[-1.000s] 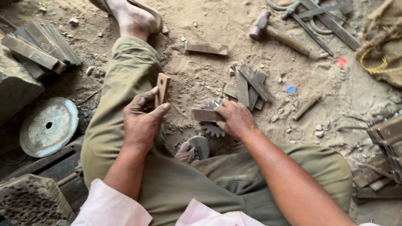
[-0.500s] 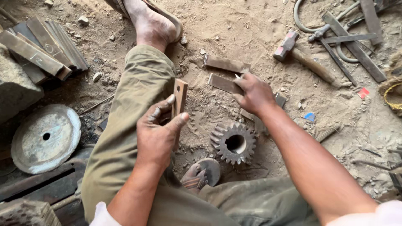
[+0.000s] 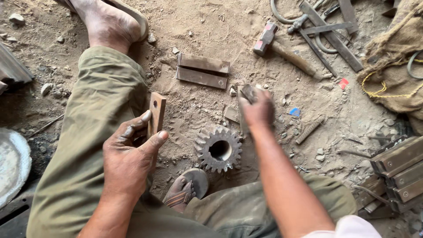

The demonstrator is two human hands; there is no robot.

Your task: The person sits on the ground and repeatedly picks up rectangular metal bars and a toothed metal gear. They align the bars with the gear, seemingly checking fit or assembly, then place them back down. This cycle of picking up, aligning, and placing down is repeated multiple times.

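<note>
Flat bar in your left hand: a rusty flat metal bar [image 3: 157, 113] with a hole near its top end, standing upright just above your left thigh
Left hand: your left hand [image 3: 130, 152] has its grip closed on that bar, thumb on the near edge and fingers behind it
Right hand: your right hand [image 3: 257, 109] is blurred; its grip is closed around a second flat metal piece [image 3: 243, 115] that runs down toward the ground
Gear: a toothed steel gear [image 3: 218, 149] with a round bore lies flat on the dirt floor [image 3: 246, 48], between your two hands and just below the right one
Sandalled foot: your sandalled foot [image 3: 184, 190] sits just beside the gear, on its near side
Pair of bars: two flat bars [image 3: 202, 70] lie side by side on the floor beyond the gear, touching along their long edges
Hammer: a hammer [image 3: 284, 50] with a wooden handle lies further out, to the right of the pair
Scrap iron: long strips and rods [image 3: 328, 28] are heaped at the top right, near a burlap sack [image 3: 394, 66]
Stacked bars: a stack of bars [image 3: 398, 169] lies at the right edge
Metal disc: a round metal disc [image 3: 11, 163] lies at the left edge, well apart from the hands
</note>
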